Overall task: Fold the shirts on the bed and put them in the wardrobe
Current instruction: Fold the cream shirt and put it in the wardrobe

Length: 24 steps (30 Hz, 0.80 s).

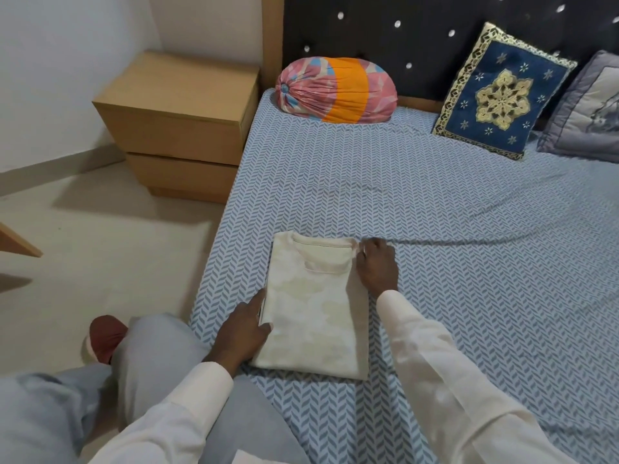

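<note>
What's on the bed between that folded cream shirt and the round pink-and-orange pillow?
Nothing but bare blue patterned bedsheet between the shirt and the pillow, as the head view shows.

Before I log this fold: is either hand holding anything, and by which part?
Both hold the folded cream fabric shirt: left hand grips its left edge, thumb on top; right hand appears to pinch its top right corner.
</note>
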Available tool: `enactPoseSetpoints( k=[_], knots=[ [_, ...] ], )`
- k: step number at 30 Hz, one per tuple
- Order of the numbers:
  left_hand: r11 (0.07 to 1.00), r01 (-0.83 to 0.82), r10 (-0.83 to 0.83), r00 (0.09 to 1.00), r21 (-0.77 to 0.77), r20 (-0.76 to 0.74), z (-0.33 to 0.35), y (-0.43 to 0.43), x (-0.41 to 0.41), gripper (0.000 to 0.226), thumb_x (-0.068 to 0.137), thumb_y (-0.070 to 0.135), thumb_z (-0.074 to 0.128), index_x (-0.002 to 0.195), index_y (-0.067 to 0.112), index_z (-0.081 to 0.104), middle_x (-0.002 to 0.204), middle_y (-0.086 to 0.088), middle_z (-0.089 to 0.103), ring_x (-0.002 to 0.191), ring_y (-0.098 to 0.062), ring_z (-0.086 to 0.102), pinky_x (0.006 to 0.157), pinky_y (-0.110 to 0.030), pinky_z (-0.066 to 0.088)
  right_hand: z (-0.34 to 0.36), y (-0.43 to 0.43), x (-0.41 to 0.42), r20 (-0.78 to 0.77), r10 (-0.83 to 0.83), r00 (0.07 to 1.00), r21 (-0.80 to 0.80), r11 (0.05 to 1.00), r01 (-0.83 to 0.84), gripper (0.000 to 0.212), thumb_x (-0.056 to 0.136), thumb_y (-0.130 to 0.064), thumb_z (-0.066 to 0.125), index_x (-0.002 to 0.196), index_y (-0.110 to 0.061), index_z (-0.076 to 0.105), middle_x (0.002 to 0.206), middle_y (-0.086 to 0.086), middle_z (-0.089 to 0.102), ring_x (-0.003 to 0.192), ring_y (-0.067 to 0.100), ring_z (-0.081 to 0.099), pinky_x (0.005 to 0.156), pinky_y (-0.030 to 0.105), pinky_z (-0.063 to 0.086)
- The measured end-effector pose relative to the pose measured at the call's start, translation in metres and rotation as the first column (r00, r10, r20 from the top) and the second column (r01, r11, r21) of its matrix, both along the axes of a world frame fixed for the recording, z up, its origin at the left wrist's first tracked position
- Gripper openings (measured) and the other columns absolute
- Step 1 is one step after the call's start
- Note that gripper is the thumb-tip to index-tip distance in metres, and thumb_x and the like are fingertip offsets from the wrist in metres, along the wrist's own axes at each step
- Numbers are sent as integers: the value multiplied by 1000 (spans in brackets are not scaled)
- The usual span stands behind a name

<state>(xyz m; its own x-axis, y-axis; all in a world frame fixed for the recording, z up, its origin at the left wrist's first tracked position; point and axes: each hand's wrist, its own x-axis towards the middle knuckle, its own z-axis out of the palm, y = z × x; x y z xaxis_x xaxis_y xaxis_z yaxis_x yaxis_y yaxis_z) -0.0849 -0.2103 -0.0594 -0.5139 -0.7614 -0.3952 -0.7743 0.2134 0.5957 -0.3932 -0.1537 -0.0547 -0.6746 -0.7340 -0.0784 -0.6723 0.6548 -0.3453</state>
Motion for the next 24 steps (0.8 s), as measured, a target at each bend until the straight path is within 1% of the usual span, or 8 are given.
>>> enactPoseSetpoints(
  k=[3,5,9,12,14,16,21,24],
  knots=[
    [1000,26,-26,1000,-10,-13,-1,-1,1,78,91,31,62,154,33,17,130,-12,54,116,-28,54,97,-35,46,-4,-3,2,18,110,994,261,959,-111,45,102,-37,34,145,-23,36,151,2,35,134,34,31,101,54,33],
    [1000,11,-11,1000,-9,-12,-1,-2,1,80,90,29,63,155,29,17,128,-13,56,115,-29,55,96,-36,46,-1,-9,-5,87,103,991,306,944,-125,46,103,-39,34,146,-24,35,154,2,31,138,34,27,105,56,31],
    [991,-63,69,997,122,-44,5,-3,5,87,87,31,69,154,20,15,103,-8,64,97,-25,61,81,-30,47,14,-9,-21,306,50,951,216,969,-120,58,104,-46,34,155,-20,24,160,9,26,146,37,21,118,51,20],
    [982,-28,34,999,187,-25,12,1,9,98,78,34,78,152,19,16,123,-14,59,108,-29,60,87,-32,49,14,8,-15,504,-96,858,111,993,46,88,94,-59,49,158,-20,5,160,13,27,146,32,29,118,49,26],
    [969,-10,13,1000,249,-11,19,7,12,100,75,28,82,149,21,15,119,-16,60,93,-30,65,71,-34,55,11,30,8,567,-196,800,93,980,174,94,88,-52,64,155,-13,13,154,19,36,135,36,44,107,51,43],
    [931,-33,51,998,363,-42,24,11,13,98,77,15,81,147,27,15,104,-13,60,68,-29,66,52,-34,56,8,60,40,635,-240,734,49,961,272,75,81,-40,76,137,-10,37,136,19,52,112,34,61,87,48,57],
    [894,-60,113,989,445,-94,17,10,17,97,77,5,80,147,28,18,122,-13,55,74,-34,68,58,-42,60,24,119,92,758,-303,577,184,949,256,60,76,-30,83,118,-17,42,107,8,63,82,20,64,55,29,53],
    [902,-42,84,993,431,-81,12,8,23,100,73,10,83,148,28,19,132,-18,53,84,-35,69,66,-45,61,32,139,105,773,-281,569,207,959,192,43,79,-21,80,113,-12,56,91,7,67,63,15,58,47,22,43]
  ],
)
